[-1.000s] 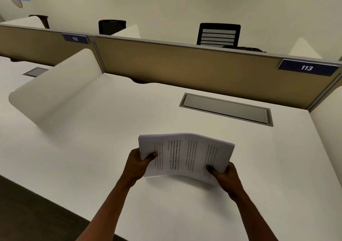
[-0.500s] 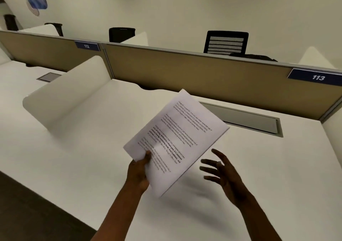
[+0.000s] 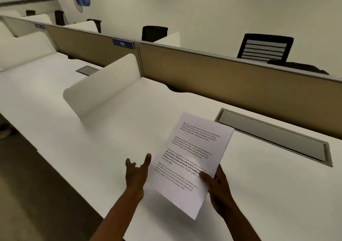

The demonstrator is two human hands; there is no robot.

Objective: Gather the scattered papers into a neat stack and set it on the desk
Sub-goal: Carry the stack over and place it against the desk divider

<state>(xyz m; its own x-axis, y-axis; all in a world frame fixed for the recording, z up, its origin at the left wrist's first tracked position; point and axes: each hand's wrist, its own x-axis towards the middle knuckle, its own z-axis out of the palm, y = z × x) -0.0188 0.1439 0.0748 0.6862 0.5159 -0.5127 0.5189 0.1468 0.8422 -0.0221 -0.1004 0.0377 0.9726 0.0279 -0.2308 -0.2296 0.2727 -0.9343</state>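
A stack of white printed papers [image 3: 190, 159] hangs above the white desk [image 3: 114, 133], tilted with its far end up. My right hand [image 3: 218, 187] grips the stack's right edge, thumb on the printed face. My left hand [image 3: 137, 172] is just left of the stack with its fingers spread, holding nothing; its fingertips are close to the paper's left edge, and contact is unclear.
A grey cable hatch [image 3: 273, 135] is set into the desk behind the papers. A white curved divider [image 3: 100, 89] stands at the left. A tan partition [image 3: 231, 85] with a label 112 closes off the back. Black chairs [image 3: 264, 48] stand beyond it.
The stack passed from my left hand to my right hand. My left hand let go and opened. The view swung left.
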